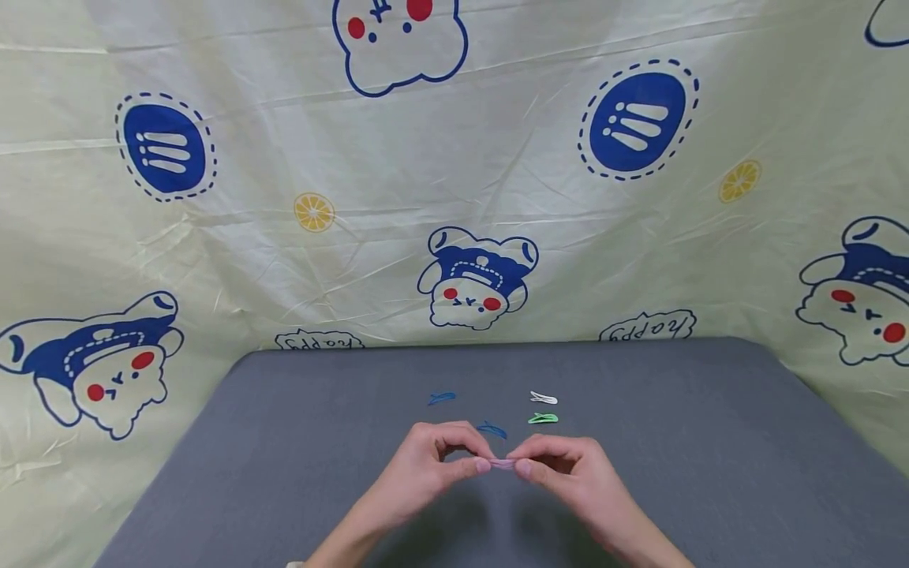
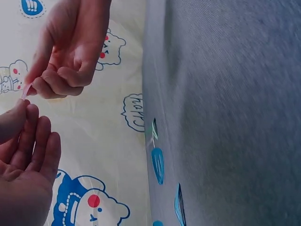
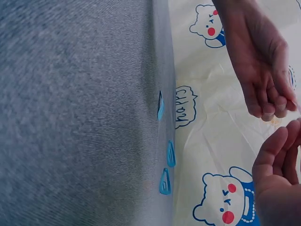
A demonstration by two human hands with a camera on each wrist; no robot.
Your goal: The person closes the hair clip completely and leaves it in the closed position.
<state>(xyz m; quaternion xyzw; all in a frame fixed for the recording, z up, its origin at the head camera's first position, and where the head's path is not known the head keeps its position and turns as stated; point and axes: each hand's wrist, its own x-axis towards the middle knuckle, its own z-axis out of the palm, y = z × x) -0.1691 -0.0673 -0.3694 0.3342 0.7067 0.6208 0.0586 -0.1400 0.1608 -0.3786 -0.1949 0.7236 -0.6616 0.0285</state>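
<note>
Between the two hands, a thin lilac strip is stretched level just above the table; its exact kind cannot be told. Thumb and forefinger of the left hand pinch its left end. At the other end, the right hand pinches it the same way. The left wrist view shows the strip as a pale pink sliver between the fingertips. Just beyond the hands lies a blue snap hair clip. Farther off are another blue clip, a white clip and a green clip.
A grey cloth-covered table spans the space beneath the hands. Behind it hangs a pale curtain printed with cartoon bears, blue badges and orange slices.
</note>
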